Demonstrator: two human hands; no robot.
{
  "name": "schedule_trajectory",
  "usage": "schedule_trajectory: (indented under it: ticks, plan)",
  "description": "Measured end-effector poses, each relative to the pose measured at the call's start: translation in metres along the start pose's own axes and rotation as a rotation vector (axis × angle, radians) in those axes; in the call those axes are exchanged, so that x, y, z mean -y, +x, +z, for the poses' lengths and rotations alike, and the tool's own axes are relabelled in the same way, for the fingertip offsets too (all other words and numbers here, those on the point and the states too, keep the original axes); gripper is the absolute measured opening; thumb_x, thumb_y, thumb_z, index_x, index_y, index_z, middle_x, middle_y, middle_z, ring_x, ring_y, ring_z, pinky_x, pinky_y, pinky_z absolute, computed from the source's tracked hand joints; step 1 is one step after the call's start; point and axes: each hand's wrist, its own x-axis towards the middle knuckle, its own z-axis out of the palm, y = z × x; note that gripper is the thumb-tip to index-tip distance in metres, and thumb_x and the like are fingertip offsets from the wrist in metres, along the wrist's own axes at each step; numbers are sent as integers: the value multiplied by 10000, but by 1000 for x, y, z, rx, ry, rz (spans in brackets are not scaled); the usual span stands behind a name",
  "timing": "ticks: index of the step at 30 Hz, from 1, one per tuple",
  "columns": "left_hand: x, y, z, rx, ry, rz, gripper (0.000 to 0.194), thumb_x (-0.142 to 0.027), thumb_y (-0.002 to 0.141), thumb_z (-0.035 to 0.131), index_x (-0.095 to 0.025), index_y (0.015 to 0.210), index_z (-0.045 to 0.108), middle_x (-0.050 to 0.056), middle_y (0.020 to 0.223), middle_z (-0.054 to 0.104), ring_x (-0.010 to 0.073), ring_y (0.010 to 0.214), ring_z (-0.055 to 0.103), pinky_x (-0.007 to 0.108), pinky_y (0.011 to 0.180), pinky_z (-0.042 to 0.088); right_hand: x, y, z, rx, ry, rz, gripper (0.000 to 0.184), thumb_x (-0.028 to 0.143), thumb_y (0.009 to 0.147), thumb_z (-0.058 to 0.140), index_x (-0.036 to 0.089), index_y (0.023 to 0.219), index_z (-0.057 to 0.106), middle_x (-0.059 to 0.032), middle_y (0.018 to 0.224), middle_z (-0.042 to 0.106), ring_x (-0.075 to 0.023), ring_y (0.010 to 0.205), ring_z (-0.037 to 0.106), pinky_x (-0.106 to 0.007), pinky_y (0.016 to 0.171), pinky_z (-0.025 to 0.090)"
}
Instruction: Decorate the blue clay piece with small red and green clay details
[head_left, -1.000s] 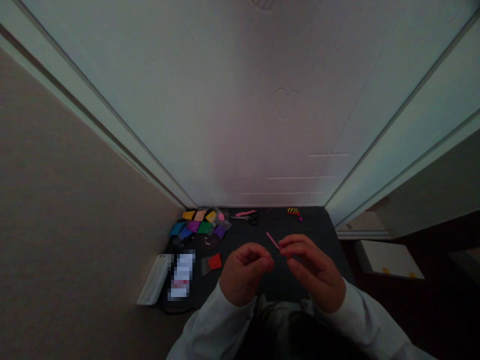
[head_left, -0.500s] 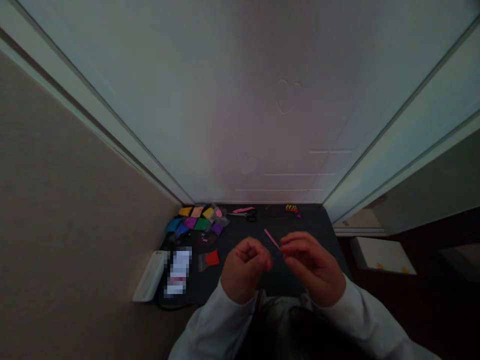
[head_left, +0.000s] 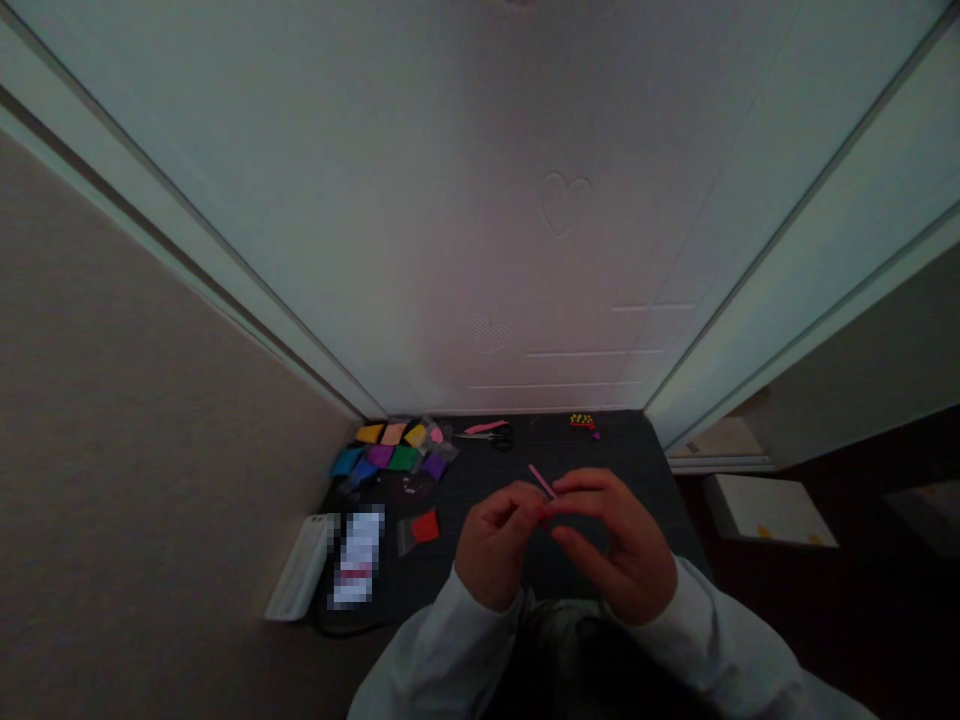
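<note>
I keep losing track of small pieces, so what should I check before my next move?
1. Left hand pinching a piece: cannot tell, fingers hide it.
2. Pink stick gripped by right hand: cannot tell, its near end is hidden.
3. Red packet clear of both hands: ok.
4. Scissors clear of both hands: ok.
5. Scissors fully closed: cannot tell, too small.

Pink stick (head_left: 541,480): one, slim, straight, lying slantwise on dark tabletop (head_left: 480,490); near end hidden at right hand (head_left: 619,545). Small reddish piece (head_left: 545,513): one, shape unclear, at left hand's (head_left: 499,545) fingertips.
</note>
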Motion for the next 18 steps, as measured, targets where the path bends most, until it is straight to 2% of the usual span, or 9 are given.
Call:
schedule_trajectory:
  ticks: [8,12,15,18]
  plan:
    - [6,-6,1,17,98,-48,210,-327,756,573,-179,686,704,54,767,663,199,793,571,300,767,410,-3,-3,6,-77,-85,39,237,188,739,587,230,970,559,-78,968,577,-206,939,555,-375,795,479]
    - [0,-12,9,44,73,-91,352,-431,808,458,-196,772,717,84,892,679,236,916,576,335,841,412,-4,-6,9,-117,-134,55,290,211,727,610,231,1007,537,-90,1029,545,-219,980,538,-394,834,463]
    - [-5,-15,14,72,37,-110,492,-506,835,328,-214,798,722,85,960,676,243,999,555,357,891,399,-5,-7,9,-142,-147,69,411,242,699,649,233,1078,492,-100,1101,504,-235,1034,499,-417,867,440]
    - [-7,-18,14,104,-5,-111,581,-526,851,225,-225,819,720,69,1058,645,243,1092,498,384,960,342,-9,-8,7,-148,-112,121,537,275,668,681,250,1144,435,-107,1165,457,-251,1070,462,-417,833,455]
